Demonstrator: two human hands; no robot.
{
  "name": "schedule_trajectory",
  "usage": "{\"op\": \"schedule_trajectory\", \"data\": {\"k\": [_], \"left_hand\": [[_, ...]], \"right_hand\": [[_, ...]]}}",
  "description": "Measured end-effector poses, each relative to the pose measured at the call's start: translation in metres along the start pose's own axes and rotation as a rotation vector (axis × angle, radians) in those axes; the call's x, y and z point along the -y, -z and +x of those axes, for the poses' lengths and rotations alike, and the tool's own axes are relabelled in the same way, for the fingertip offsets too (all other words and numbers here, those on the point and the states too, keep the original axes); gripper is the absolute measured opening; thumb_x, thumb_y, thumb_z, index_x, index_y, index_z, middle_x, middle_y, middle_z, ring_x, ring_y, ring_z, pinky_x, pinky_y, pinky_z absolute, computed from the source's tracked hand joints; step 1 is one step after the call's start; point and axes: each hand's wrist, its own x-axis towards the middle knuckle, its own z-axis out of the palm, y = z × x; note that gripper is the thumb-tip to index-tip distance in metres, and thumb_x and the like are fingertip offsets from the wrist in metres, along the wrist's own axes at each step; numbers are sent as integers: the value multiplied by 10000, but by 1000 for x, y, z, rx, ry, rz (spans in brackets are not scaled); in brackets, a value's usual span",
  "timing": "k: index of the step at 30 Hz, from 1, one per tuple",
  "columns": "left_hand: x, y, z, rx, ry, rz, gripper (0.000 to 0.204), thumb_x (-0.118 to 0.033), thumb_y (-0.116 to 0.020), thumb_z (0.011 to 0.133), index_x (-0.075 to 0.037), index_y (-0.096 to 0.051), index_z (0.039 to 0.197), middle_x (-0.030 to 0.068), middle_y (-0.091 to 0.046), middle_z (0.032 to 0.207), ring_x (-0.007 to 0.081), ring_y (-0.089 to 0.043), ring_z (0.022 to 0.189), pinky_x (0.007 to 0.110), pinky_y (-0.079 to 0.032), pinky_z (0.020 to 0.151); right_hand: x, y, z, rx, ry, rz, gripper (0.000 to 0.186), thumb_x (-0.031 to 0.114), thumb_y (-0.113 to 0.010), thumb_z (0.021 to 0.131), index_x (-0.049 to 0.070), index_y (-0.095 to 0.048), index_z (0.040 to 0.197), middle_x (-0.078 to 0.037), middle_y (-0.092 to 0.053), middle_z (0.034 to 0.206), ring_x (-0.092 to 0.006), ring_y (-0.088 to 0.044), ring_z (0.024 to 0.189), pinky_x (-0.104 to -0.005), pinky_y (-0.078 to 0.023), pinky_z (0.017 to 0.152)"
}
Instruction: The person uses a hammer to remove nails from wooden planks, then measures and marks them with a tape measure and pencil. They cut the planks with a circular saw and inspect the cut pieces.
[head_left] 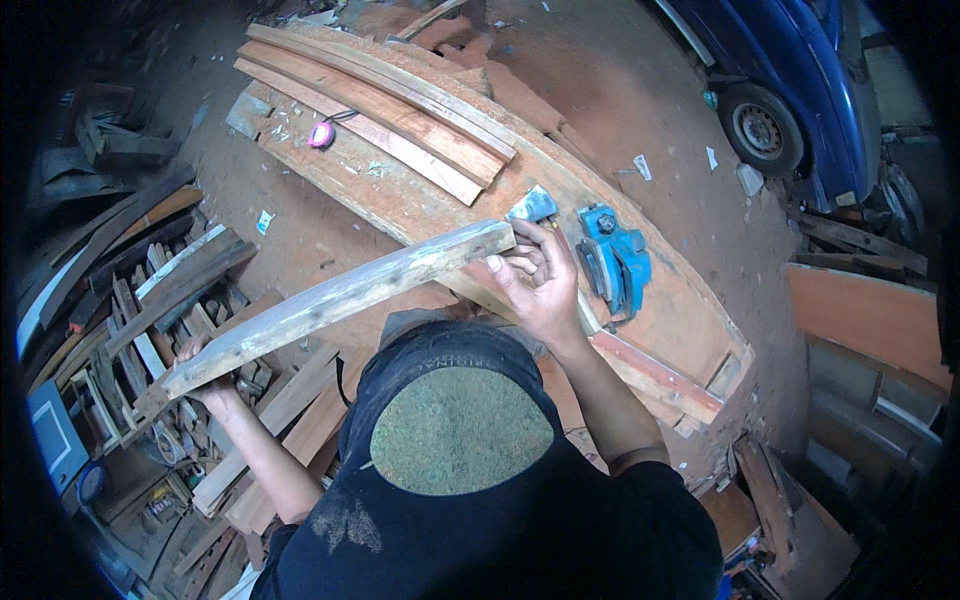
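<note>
A long, weathered wooden plank (340, 300) is held up across the front of my body, its right end higher in the picture than its left. My left hand (208, 385) grips it near the left end, fingers partly hidden behind the wood. At the other end, my right hand (538, 275) has its thumb and fingers closed around the plank's tip. Just right of that hand, a teal electric planer (622, 265) lies on the wooden workbench (690, 310). A small blue and pale object (532, 204), its kind unclear, sits beyond my right fingertips.
Several sawn boards (400, 115) lie along the bench's far left, beside a pink tape measure (320, 135). Piled scrap wood (150, 290) fills the left side. A blue vehicle (800, 90) stands at the far right, above a leaning orange-brown panel (870, 320).
</note>
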Motion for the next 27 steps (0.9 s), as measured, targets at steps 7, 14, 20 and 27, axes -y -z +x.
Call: {"op": "schedule_trajectory", "data": {"k": [7,14,20,27], "left_hand": [[-22,5,0,97,42,9,128,-162,-686,828,-120,-588,759,33,-576,813,217,-554,859,352,-450,846],[-11,-22,-5,79,-1,-20,148,-189,-596,879,-108,-514,786,22,-528,751,166,-521,736,329,-444,770],[0,-60,-12,100,14,-1,144,-204,-577,890,-112,-515,797,25,-524,753,170,-505,729,329,-437,762],[0,-81,-25,28,-77,65,148,-210,-533,902,-118,-487,795,5,-467,737,171,-475,720,324,-428,748]], "right_hand": [[24,-8,-7,-73,209,-335,529,155,-853,832,-66,-566,1217,-162,-707,1019,-223,-744,921,-328,-610,790],[20,-5,-6,-116,307,-563,421,156,-869,766,-33,-607,1037,-149,-697,894,-236,-738,753,-337,-599,655],[12,-2,-7,-105,319,-689,245,93,-823,806,-37,-627,874,-126,-705,817,-215,-745,740,-314,-611,665],[-11,4,-11,-57,157,-462,181,107,-772,880,-40,-688,946,-160,-708,919,-264,-745,811,-337,-605,708]]}}
